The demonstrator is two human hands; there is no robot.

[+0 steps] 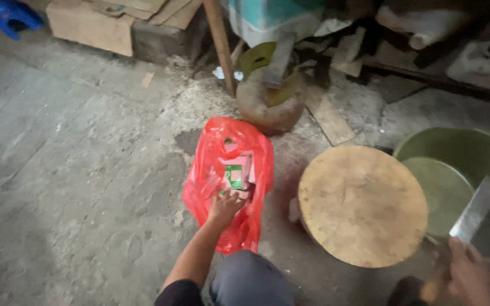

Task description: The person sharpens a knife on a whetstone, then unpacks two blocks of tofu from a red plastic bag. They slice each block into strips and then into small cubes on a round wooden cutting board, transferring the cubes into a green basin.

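- Left hand [225, 207] digs into the red plastic bag [205, 181], fingers closing on a small packet [235, 177] — nothing out yet.
- Right hand [465, 275] grips the cleaver [474, 212]; round chopping block [363, 205] bare, cutting unstarted.

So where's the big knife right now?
The knife is at the far right of the head view, held in the right hand, its blade over the green basin beside the round wooden chopping block.

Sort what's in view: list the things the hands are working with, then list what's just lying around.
In hand:
- left hand reaching into the red plastic bag
- right hand holding the cleaver

Lying about:
- round wooden chopping block
- green basin
- rusty gas cylinder
- blue stool
- cardboard
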